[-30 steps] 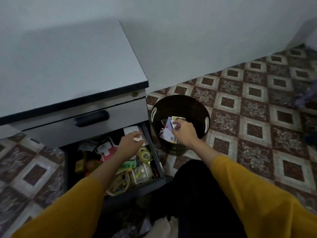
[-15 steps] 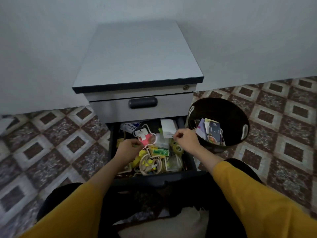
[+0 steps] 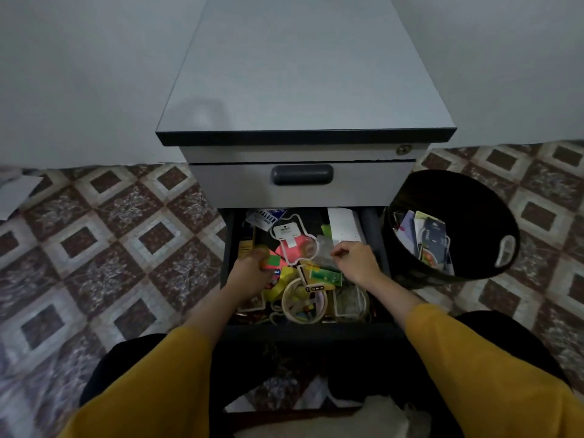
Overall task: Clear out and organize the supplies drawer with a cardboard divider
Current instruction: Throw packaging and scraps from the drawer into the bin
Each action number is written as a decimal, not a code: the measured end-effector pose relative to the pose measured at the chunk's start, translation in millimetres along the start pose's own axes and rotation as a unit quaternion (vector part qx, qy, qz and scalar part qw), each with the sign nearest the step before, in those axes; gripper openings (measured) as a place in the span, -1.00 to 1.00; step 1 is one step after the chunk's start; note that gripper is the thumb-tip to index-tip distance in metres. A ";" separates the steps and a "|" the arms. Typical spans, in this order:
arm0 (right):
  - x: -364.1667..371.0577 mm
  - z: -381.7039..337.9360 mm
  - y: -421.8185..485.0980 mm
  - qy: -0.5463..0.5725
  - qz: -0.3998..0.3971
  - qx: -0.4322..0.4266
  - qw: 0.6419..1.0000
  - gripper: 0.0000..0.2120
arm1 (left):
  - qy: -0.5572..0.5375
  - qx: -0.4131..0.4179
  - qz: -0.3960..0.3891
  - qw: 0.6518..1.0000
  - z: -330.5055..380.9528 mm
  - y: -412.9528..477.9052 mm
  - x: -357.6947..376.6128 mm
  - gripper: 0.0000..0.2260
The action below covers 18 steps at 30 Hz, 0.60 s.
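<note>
The right grip point(image 3: 355, 260) is closed to a pinch, thumb and forefinger meeting on the edge of a clear packet point(image 3: 322, 252) that lies on the clutter. The left grip point(image 3: 252, 270) is curled down into the left side of the heap; blur hides its fingertips, so whether it has hold of anything cannot be told. Both reach into the supplies drawer point(image 3: 374, 235), the lower one of the cabinet, pulled out toward the person and packed full. Between the two grips lie a pink carded item point(image 3: 294, 248) and, nearer the person, a green box point(image 3: 325, 277) touching a pale round hoop point(image 3: 303, 303). A white card point(image 3: 344, 227) sits at the back right corner and a printed pack label point(image 3: 265, 218) at the back left. Above the open drawer the upper drawer is closed, with its dark handle point(image 3: 301, 174) showing, under the grey cabinet top point(image 3: 303, 74). Just beside the cabinet on the right stands a black bin point(image 3: 480, 200) holding cards and packets point(image 3: 423, 238). Yellow sleeves point(image 3: 158, 390) cover both forearms, and patterned floor tiles point(image 3: 110, 248) spread to either side, with a sheet of paper point(image 3: 15, 194) at the far left by the wall.
</note>
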State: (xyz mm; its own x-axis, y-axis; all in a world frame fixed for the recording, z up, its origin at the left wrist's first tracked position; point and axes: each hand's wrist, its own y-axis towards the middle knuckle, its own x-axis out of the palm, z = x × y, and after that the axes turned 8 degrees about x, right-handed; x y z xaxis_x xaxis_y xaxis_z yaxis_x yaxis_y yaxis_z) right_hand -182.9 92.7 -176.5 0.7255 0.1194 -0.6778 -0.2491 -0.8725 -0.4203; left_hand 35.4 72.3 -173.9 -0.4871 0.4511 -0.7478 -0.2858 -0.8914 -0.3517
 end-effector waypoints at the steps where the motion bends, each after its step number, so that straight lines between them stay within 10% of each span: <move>1: 3.5 -0.2 5.4 -0.009 -0.005 -0.001 1.000 -0.82 | 0.017 0.006 -0.001 1.000 -4.6 7.0 1.0 -0.59; 18: 23.0 -22.2 42.0 -0.035 -0.061 0.005 0.998 -0.83 | 0.385 0.056 -0.144 0.910 -22.8 90.9 5.2 -0.27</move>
State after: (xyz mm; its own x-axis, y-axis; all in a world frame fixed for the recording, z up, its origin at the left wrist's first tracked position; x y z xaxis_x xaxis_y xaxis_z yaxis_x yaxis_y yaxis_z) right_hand -162.4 48.3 -196.4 0.7045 0.2568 -0.6616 -0.1682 -0.8452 -0.5073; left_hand 25.6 -7.4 -222.6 0.3317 0.4631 -0.8219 -0.4136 -0.7116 -0.5679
